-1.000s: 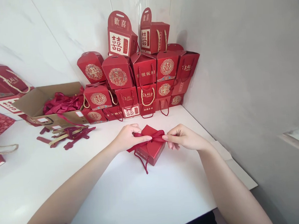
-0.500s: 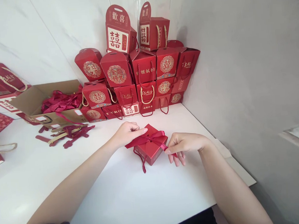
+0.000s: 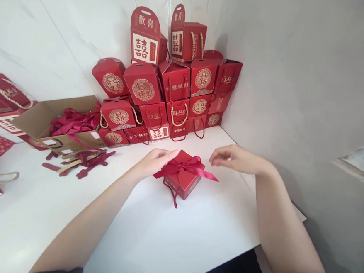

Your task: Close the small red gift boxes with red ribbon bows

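Note:
A small red gift box (image 3: 185,184) stands on the white table, with a dark red ribbon bow (image 3: 187,165) tied across its top. One ribbon tail points out to the right past the box's edge. A twisted red cord handle (image 3: 173,192) hangs at the box's left front side. My left hand (image 3: 157,160) rests at the box's back left edge, thumb stretched toward the lid and fingers extended, partly hidden. To the right of the box, my right hand (image 3: 235,158) hovers apart from the ribbon, its fingers loosely bent and holding nothing.
Stacked red gift boxes (image 3: 175,85) line the back wall. At the left, a cardboard box (image 3: 85,142) holds dark red ribbons (image 3: 75,121). Loose straps (image 3: 87,162) lie before it, and more red boxes (image 3: 4,97) stand far left. A grey wall (image 3: 290,83) bounds the right.
My right hand has let go of the ribbon tail and moved up and right. The tail now lies free. My left hand's fingers have straightened at the box's edge.

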`<state>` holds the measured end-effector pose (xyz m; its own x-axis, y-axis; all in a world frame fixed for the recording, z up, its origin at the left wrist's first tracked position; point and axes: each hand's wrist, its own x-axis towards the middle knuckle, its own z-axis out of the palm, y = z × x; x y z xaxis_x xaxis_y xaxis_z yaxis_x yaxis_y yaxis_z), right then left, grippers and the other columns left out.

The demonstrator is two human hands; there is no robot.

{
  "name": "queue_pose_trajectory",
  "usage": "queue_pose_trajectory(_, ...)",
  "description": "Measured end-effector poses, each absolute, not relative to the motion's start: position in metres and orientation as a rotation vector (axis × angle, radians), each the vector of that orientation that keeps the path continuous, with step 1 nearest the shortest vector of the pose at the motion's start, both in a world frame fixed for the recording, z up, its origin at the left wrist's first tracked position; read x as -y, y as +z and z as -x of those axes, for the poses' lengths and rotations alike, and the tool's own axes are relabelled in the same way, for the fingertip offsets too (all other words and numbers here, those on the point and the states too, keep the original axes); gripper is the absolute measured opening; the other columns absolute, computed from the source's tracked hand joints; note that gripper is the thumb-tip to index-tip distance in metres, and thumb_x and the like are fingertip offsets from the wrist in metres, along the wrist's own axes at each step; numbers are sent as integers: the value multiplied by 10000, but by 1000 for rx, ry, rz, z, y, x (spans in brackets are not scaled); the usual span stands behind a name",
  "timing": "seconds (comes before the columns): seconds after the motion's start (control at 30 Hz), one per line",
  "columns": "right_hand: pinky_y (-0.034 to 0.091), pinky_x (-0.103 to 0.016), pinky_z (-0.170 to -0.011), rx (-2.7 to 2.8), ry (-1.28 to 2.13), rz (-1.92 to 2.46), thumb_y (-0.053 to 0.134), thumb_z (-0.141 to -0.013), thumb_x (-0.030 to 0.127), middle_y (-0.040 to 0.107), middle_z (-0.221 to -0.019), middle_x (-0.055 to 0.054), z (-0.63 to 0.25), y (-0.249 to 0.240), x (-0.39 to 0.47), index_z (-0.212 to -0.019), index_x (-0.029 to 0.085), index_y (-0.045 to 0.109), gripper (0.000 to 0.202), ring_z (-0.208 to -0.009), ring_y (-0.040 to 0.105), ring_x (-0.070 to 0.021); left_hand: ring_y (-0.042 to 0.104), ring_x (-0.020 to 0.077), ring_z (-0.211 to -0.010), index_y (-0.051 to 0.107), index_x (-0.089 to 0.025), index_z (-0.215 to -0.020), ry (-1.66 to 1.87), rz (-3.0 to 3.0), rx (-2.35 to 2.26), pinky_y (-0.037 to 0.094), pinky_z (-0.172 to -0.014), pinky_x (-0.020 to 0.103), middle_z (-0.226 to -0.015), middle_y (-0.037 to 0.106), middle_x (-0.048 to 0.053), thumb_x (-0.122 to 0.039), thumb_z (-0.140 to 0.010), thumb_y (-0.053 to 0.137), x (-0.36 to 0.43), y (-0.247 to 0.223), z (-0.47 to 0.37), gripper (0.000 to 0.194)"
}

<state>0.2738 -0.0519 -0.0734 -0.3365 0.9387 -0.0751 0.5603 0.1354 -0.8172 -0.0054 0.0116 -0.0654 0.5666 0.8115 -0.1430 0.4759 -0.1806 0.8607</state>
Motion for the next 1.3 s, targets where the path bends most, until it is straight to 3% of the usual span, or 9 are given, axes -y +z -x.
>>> queue_pose_trajectory(0.1, 470, -336, -800, 1757, 512, 1281, 497, -940, 374, 689, -904, -47, -246, -60, 66, -885, 205, 675, 252, -875, 627, -180, 417, 114, -556, 644, -152, -695, 359, -1701, -971, 310, -554, 248, -591, 523, -9, -651, -839, 479, -14, -65, 7, 544)
queue_pose_trajectory(0.2, 425, -390, -885, 2099, 252, 957, 522, -943, 343, 671, -1057, -69, -195, -63, 81, -878, 215, 696, 225, -1010, 590, -206, 458, 124, -586, 679, -138, -769, 366, -1732, -928, 333, -564, 249, -637, 577, 9, -616, -840, 512, -16, -67, 8, 511)
queue_pose_trajectory(0.33, 382, -433, -858, 2386, -261, 943, 501, -957, 327, 621, -1245, -103, -145, -85, 88, -854, 164, 687, 267, -1118, 524, -263, 389, 95, -500, 616, -136, -700, 343, -1779, -912, 271, -490, 243, -547, 474, -24, -602, -851, 508, -17, -69, 10, 501)
queue_pose_trajectory(0.43, 368, -448, -909, 2416, -397, 1002, 454, -977, 277, 643, -1186, -146, -135, -99, 85, -998, 105, 670, 277, -1120, 517, -270, 359, 88, -500, 549, -146, -637, 358, -1839, -935, 245, -481, 242, -540, 412, -35, -599, -852, 505, -17, -71, 10, 504)
queue_pose_trajectory(0.63, 396, -372, -860, 2312, -152, 872, 449, -987, 228, 678, -1190, -68, -149, -97, 79, -1090, 141, 650, 242, -1087, 559, -201, 280, 78, -516, 358, -170, -548, 435, -2104, -1074, 206, -486, 241, -534, 280, -59, -623, -734, 638, -20, -72, 14, 564)
queue_pose_trajectory(0.83, 392, -348, -746, 2227, -68, 790, 529, -940, 155, 738, -1073, -14, -170, -83, 82, -969, 181, 688, 163, -937, 602, -170, 285, 84, -519, 357, -173, -539, 403, -2123, -1147, 203, -476, 240, -521, 294, -62, -653, -673, 672, -20, -70, 14, 590)
queue_pose_trajectory(1.03, 479, -339, -783, 2370, 159, 655, 518, -917, 106, 743, -1046, -22, -176, -83, 85, -933, 185, 708, 206, -880, 613, -180, 293, 83, -525, 359, -175, -543, 435, -2133, -1118, 224, -487, 233, -528, 312, -67, -649, -628, 712, -24, -76, 13, 596)
queue_pose_trajectory(1.17, 512, -328, -765, 2292, 612, 535, 603, -899, 227, 757, -953, -22, -180, -76, 86, -895, 203, 716, 115, -806, 641, -169, 326, 89, -528, 395, -177, -573, 431, -2155, -1132, 242, -495, 232, -539, 357, -63, -659, -642, 694, -22, -76, 14, 571)
queue_pose_trajectory(1.3, 489, -354, -900, 1816, 843, 791, 568, -922, 350, 730, -999, -37, -190, -75, 75, -935, 223, 696, 180, -953, 653, -185, 410, 114, -557, 470, -182, -634, 421, -2246, -1186, 274, -519, 238, -581, 461, -46, -682, -660, 662, -14, -69, 13, 536)
